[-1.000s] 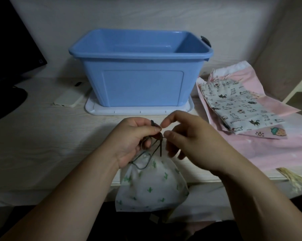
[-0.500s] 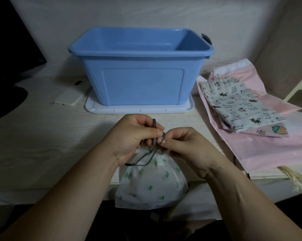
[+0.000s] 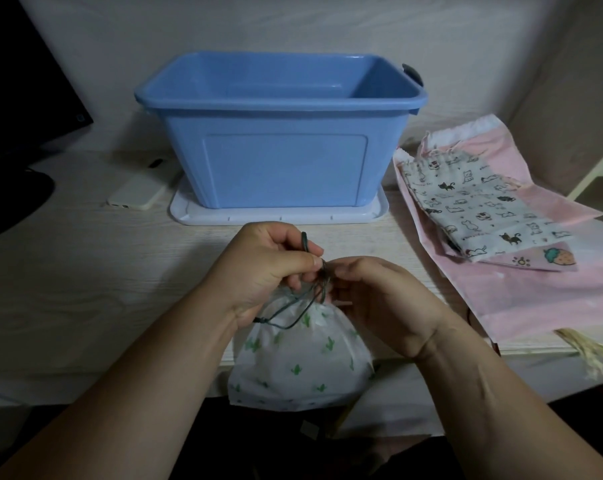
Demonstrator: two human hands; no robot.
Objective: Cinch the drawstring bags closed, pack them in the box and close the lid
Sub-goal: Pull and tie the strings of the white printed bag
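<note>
Left hand (image 3: pixel 262 268) curled, pinching the thin dark cord (image 3: pixel 291 315) between thumb and forefinger, with one cord end sticking up. Right hand (image 3: pixel 379 299) curled too, fingertips pinching the same cord at the gathered neck. White cactus-print bag (image 3: pixel 300 362), soft thin fabric and puckered at the top, hangs over the front edge of the pale woodgrain desk (image 3: pixel 85 289). Blue plastic box (image 3: pixel 279 157), rectangular and open, sits on its white lid (image 3: pixel 203 218) behind the hands. Flat cat-print bag (image 3: pixel 477 209) lies on a pink bag (image 3: pixel 535 292) to the right.

The storage box (image 3: pixel 279 133) stands on its lid (image 3: pixel 376 216) behind the fingers (image 3: pixel 307 261); flat bags (image 3: pixel 480 206) lie right, a phone (image 3: pixel 137 194) left.
</note>
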